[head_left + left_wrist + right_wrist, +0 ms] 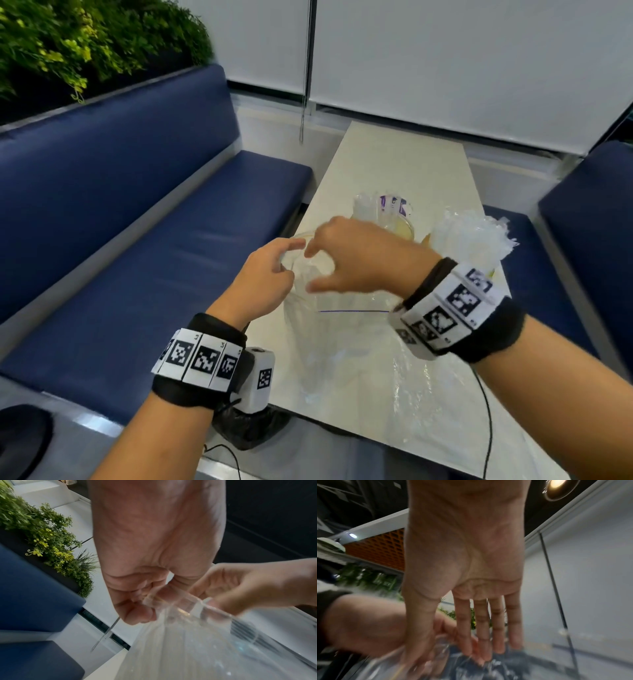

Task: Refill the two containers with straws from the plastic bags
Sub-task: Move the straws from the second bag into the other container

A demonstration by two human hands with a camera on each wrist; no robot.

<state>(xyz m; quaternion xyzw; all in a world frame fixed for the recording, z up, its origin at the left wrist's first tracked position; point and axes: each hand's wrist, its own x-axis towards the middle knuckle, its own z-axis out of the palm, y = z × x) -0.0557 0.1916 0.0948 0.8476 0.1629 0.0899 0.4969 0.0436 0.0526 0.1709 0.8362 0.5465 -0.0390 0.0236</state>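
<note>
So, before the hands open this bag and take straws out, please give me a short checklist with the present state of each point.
1. Left hand holds the mouth of the clear bag: ok, its fingers pinch the rim.
2. Right hand has a grip on the rim: not ok, the fingers are nearly straight and only reach toward the film.
3. Bag rests on the table: ok.
4. Bag mouth is open: cannot tell, the film is blurred.
5. Container is within reach: ok, it stands just behind the hands.
6. Second bag is out of the way: ok, it is off to the right.
</note>
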